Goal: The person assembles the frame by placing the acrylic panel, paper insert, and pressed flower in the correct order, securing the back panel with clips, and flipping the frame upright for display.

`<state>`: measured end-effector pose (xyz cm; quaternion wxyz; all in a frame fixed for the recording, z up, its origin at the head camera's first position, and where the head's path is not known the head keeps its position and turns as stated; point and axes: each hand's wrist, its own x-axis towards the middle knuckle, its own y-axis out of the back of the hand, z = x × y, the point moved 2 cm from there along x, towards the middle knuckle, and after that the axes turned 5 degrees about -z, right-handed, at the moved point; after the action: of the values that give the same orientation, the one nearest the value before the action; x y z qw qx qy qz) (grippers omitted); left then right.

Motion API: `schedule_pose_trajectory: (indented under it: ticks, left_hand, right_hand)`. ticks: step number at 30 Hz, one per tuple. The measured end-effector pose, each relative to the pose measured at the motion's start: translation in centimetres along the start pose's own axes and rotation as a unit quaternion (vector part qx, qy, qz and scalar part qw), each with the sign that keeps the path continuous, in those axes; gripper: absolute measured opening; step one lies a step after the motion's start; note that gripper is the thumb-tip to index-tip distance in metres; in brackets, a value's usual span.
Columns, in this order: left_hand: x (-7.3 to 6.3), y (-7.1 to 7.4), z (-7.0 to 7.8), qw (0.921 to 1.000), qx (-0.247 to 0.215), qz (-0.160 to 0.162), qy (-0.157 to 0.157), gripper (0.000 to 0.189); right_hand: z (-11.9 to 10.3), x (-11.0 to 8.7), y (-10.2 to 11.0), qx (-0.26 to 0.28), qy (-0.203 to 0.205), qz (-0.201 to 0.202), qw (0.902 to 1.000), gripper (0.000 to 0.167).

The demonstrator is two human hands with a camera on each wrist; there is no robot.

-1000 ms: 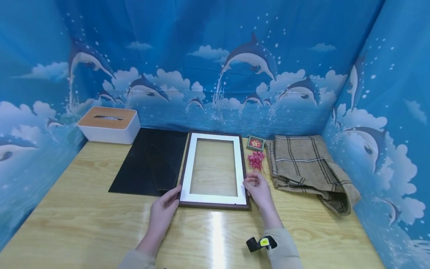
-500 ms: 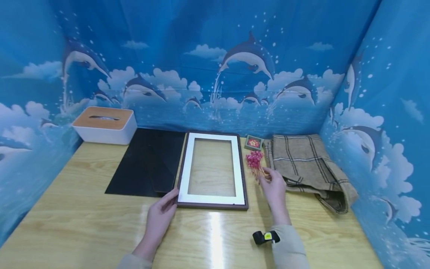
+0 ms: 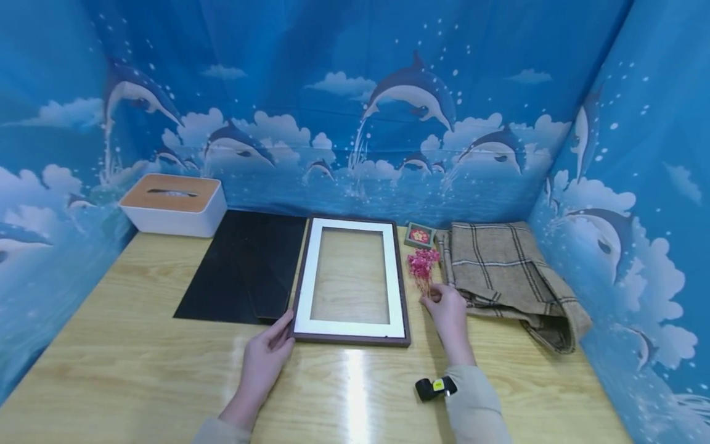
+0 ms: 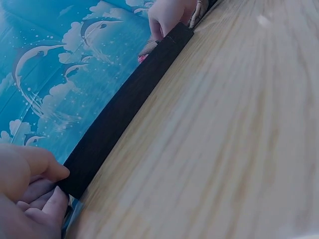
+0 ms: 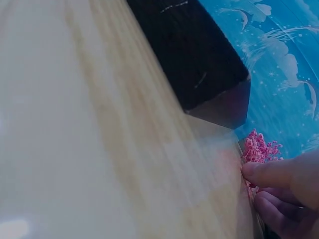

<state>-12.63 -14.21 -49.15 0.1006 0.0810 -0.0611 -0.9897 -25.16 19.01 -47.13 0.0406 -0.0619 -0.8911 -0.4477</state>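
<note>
A dark-brown picture frame [image 3: 355, 340] with a white mat lies flat on the wooden table. At its lower left corner, my left hand [image 3: 266, 357] rests against the side with its fingertips. My right hand [image 3: 449, 314], to the right of the frame, pinches the thin stems of a small bunch of pink dried flowers [image 3: 423, 264] between thumb and fingers. The right wrist view shows the flower heads [image 5: 260, 147] just past my thumb, close to the frame's corner [image 5: 224, 104]. Low in the left wrist view, finger and thumb touch the frame's end [image 4: 82, 174].
Left of the frame lies a black backing board [image 3: 222, 277] with a stand. A white tissue box [image 3: 172, 216] with a wooden lid stands behind it. Beyond the flowers sits a small green box [image 3: 420, 235]. A folded plaid cloth [image 3: 499, 265] lies at right, before a dolphin-print curtain [image 3: 310, 92].
My right hand has left the frame's right edge, moved right and taken the flower stems. My left hand has stayed at the frame's lower left corner.
</note>
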Motion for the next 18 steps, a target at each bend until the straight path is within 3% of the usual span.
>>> schedule_pose_trajectory:
  ticks: [18]
  left_hand:
    - [0.04,0.09,0.00,0.9996,0.020,0.019,0.008,0.050]
  right_hand:
    - [-0.13,0.94,-0.60,0.014,-0.015,0.022,0.9996,0.013]
